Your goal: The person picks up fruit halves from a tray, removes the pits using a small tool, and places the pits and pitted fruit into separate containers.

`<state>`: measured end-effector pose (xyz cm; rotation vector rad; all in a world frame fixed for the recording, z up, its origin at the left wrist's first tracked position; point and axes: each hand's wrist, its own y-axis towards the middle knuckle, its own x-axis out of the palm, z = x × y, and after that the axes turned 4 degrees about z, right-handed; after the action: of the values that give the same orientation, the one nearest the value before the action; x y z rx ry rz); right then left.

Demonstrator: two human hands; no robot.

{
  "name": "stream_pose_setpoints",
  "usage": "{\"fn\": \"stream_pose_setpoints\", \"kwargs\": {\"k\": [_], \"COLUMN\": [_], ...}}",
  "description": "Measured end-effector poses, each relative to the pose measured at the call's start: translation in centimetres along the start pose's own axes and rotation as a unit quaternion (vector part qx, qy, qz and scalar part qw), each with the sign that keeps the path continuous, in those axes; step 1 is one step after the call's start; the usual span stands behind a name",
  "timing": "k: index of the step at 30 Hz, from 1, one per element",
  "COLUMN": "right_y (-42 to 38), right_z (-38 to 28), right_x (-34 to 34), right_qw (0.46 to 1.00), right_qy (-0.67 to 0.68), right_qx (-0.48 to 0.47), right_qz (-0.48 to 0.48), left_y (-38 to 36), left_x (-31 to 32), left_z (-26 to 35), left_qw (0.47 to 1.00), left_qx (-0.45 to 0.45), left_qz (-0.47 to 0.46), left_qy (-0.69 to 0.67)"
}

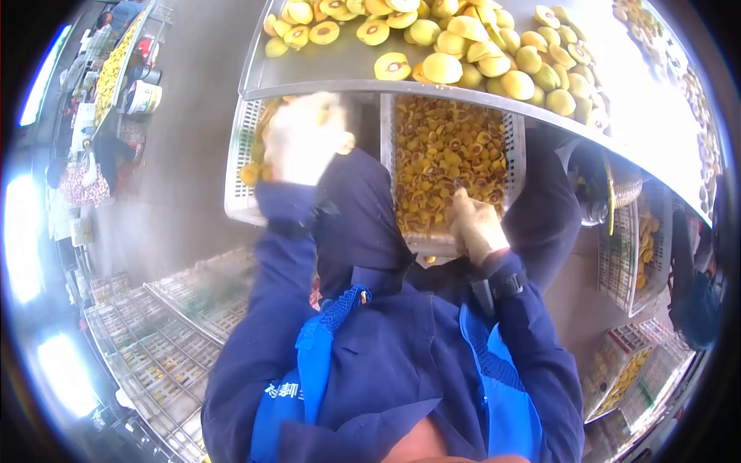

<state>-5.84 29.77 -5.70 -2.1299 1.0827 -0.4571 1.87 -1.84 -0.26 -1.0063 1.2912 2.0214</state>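
My left hand [307, 137], in a pale glove, is smeared by motion above a white crate [241, 166] at the left that has yellow fruit in it. A small yellowish bit shows at the glove's right edge. Over the near right part of another crate [515, 158], my right hand [475, 224] is closed, its fingers curled together. A small dark tip pokes out at its top; I cannot tell what it belongs to. Many small brown-yellow fruit pieces [444, 150] fill that crate. Above both crates, halved yellow peach-like fruit [463, 46] lies heaped on a metal table [324, 73].
The metal table's edge [432, 87] runs over the crates. Stacked wire-like crates [158, 347] stand at lower left. More crates [617, 370] with yellow fruit are at right, near another person [698, 305]. Other people work at a fruit-covered table [116, 69] far left.
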Motion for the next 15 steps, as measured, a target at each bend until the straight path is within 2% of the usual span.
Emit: {"fn": "stream_pose_setpoints", "kwargs": {"k": [1, 2, 5, 7, 9, 11, 12, 13, 14, 15], "right_y": [-0.4, -0.7, -1.1, -0.6, -0.8, -1.3, -1.6, -1.9, -2.4, -2.7], "right_z": [0.5, 0.2, -0.9, -0.4, -0.5, -1.2, -1.6, -2.0, -2.3, -2.7], "right_x": [-0.9, -0.8, 0.4, 1.1, 1.5, 1.6, 1.6, 1.4, 1.2, 0.9], "right_qw": [0.999, 0.999, 0.996, 0.992, 0.993, 0.995, 0.995, 0.995, 0.994, 0.995], "right_qy": [0.031, 0.038, 0.079, 0.105, 0.072, 0.031, 0.007, -0.015, -0.035, -0.009], "right_qx": [-0.006, -0.004, -0.008, -0.019, -0.037, -0.047, -0.063, -0.079, -0.094, -0.095], "right_qz": [-0.009, -0.019, -0.043, -0.067, -0.082, -0.086, -0.075, -0.06, -0.044, -0.038], "left_y": [0.4, 1.4, 6.1, 8.9, 10.9, 10.2, 10.7, 10.5, 9.8, 8.9], "left_x": [0.3, 0.2, 1.2, 4.9, 7.7, 16.4, 15.4, 14.3, 13.0, 11.7], "left_z": [-2.5, -3.8, -2.6, -1.1, 1.9, -1.6, -0.7, 0.1, 0.8, 1.3], "left_qw": [0.99, 0.989, 0.995, 0.996, 0.967, 0.96, 0.959, 0.945, 0.899, 0.824], "left_qx": [-0.01, -0.065, -0.031, -0.019, -0.028, 0.062, 0.096, -0.013, -0.122, -0.228], "left_qz": [-0.057, -0.075, -0.004, -0.083, -0.252, -0.249, -0.242, -0.213, -0.182, -0.149], "left_qy": [0.128, 0.107, 0.1, 0.005, -0.02, -0.112, -0.111, -0.249, -0.38, -0.498]}}
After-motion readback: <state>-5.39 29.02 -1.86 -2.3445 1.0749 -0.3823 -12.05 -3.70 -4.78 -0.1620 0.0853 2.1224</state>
